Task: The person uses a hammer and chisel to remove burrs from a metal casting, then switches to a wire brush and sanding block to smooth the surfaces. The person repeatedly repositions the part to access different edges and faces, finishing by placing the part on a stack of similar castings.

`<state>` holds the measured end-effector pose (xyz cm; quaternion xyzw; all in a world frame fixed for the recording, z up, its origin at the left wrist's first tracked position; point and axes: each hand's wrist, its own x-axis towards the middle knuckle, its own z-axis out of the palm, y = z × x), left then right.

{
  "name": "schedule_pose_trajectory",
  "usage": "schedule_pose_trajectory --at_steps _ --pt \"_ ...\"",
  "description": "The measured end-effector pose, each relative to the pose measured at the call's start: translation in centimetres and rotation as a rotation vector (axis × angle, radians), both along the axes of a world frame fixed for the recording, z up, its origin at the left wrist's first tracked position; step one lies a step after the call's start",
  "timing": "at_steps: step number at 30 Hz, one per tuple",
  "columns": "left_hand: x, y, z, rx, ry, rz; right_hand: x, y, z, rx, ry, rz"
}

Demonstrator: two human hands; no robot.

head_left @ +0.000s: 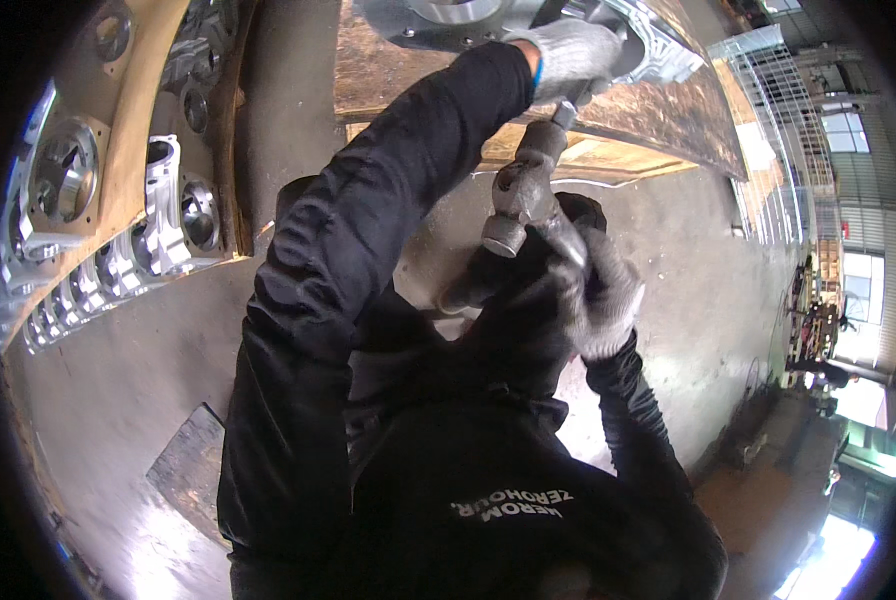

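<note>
My right hand, in a whitish knit glove, is closed round the handle of a hammer. Its heavy grey head is raised in front of my legs, below the bench edge. At the top, my gloved left hand is curled closed beside a silver metal casting. A short metal bar sticks out below that fist, close to the upper end of the hammer head. The fist hides most of the bar, and whether the hammer touches it I cannot tell.
The castings rest on a worn wooden bench top. On the left, a wooden rack holds several machined castings. A wire mesh cage stands at the right. A dark flat board lies on the floor at lower left.
</note>
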<state>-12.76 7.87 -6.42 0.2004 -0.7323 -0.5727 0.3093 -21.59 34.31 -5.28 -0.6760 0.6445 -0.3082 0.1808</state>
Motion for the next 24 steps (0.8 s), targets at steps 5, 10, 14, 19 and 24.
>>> schedule_pose_trajectory --at_steps 5,10,14,19,24 --pt "0.3 1.6 1.7 0.221 0.043 0.071 -0.3 3.0 -0.7 -0.273 0.24 0.46" --pt "0.7 0.9 1.8 0.309 0.068 0.041 0.5 -0.6 0.6 0.077 0.001 -0.033" --pt "0.2 0.2 0.3 0.026 -0.043 0.063 0.3 2.0 -0.6 -0.133 0.116 0.286" --pt "0.0 0.0 0.3 -0.128 -0.05 0.06 -0.6 1.5 -0.4 -0.271 0.211 0.307" --pt "0.0 -0.6 -0.6 -0.124 -0.091 0.041 -0.8 1.4 -1.6 -0.101 0.0 0.136"
